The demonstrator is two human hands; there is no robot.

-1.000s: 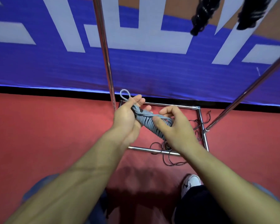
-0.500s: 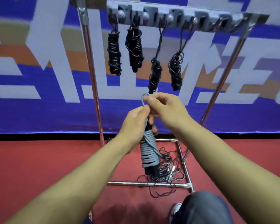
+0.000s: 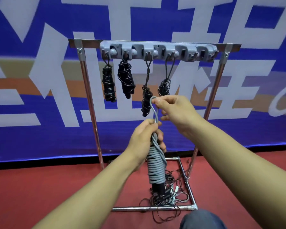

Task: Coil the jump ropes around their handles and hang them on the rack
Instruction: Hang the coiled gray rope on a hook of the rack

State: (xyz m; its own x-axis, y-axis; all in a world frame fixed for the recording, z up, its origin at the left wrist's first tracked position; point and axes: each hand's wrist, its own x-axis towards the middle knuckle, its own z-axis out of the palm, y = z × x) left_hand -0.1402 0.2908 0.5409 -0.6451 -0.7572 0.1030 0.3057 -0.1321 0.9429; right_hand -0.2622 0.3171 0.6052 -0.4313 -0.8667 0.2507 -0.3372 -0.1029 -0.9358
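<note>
A grey jump rope (image 3: 155, 167) is coiled tightly around its black handles and hangs upright in front of me. My left hand (image 3: 143, 138) grips the top of the coil. My right hand (image 3: 175, 111) pinches the grey loop (image 3: 153, 106) that sticks up from the bundle, below the grey hook bar (image 3: 157, 51) of the metal rack (image 3: 89, 103). Several black coiled ropes (image 3: 125, 80) hang from hooks on the left half of the bar. The hooks on the right half carry nothing.
Loose thin black ropes (image 3: 168, 195) lie tangled on the red floor inside the rack's base frame (image 3: 153, 208). A blue banner (image 3: 40, 129) with white letters covers the wall behind. My knee (image 3: 203, 219) shows at the bottom edge.
The grey bundle went from lying across both hands to hanging upright. My right hand moved from the coil to the loop and raised it. The view tilted up to the hook bar.
</note>
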